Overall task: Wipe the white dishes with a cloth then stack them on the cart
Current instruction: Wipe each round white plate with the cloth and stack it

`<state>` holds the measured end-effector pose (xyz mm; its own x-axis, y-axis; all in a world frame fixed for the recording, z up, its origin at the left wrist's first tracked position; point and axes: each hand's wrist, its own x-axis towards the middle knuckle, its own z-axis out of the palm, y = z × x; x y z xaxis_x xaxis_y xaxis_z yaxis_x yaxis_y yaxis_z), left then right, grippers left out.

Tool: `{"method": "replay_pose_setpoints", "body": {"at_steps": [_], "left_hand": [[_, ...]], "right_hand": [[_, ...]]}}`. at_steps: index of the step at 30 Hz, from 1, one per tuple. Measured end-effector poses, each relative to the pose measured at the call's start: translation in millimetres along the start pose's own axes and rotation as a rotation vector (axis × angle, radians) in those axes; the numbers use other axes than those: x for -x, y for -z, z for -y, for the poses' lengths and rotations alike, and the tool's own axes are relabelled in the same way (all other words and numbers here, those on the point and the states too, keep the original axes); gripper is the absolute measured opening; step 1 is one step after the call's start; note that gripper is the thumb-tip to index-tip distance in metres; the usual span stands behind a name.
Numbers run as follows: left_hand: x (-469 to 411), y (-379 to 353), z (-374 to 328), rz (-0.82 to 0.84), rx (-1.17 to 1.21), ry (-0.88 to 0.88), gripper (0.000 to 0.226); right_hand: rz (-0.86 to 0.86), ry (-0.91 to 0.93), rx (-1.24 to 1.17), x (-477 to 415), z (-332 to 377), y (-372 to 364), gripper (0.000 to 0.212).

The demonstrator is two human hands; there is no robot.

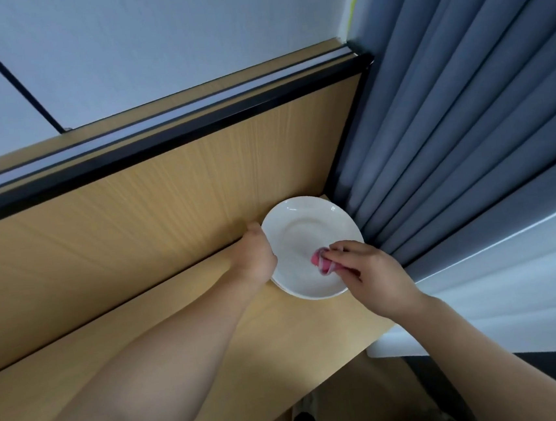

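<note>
A round white dish [306,238] is held tilted above the far right corner of a wooden desk [282,339]. My left hand [255,258] grips the dish by its left rim, thumb on the edge. My right hand [367,271] pinches a small bunched pink cloth [322,263] and presses it onto the dish's lower right part. A second rim seems to show just under the dish's lower edge; I cannot tell if another dish lies beneath. No cart is in view.
A wooden partition panel [135,224] with a black top rail rises behind the desk. Grey-blue curtains [465,124] hang close on the right, almost touching the dish. A white ledge [515,289] runs along the right, below the curtains.
</note>
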<state>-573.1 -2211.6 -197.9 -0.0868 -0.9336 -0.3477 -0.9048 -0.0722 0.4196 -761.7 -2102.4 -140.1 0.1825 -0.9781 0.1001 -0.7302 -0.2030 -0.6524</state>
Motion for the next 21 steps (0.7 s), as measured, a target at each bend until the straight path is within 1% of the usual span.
{"method": "replay_pose_setpoints", "body": {"at_steps": [2, 5, 12, 17, 21], "left_hand": [[1.2, 2.2, -2.6, 0.000, 0.092, 0.025, 0.031], [7.7, 7.0, -3.4, -0.001, 0.216, 0.050, 0.025], [39.7, 27.9, 16.2, -0.030, 0.347, 0.025, 0.012], [68.5, 45.2, 55.9, -0.096, 0.378, 0.057, 0.011], [100.7, 60.2, 106.4, -0.142, 0.399, 0.148, 0.013]], "right_hand": [[-0.012, 0.009, 0.014, 1.2, 2.8, 1.2, 0.021], [-0.031, 0.016, 0.024, 4.0, 6.8, 4.8, 0.021], [-0.062, 0.062, 0.033, 4.8, 26.0, 12.7, 0.019], [-0.038, 0.129, 0.003, -2.3, 53.4, -3.0, 0.020], [0.005, 0.192, -0.039, -12.0, 84.1, -31.9, 0.023]]}}
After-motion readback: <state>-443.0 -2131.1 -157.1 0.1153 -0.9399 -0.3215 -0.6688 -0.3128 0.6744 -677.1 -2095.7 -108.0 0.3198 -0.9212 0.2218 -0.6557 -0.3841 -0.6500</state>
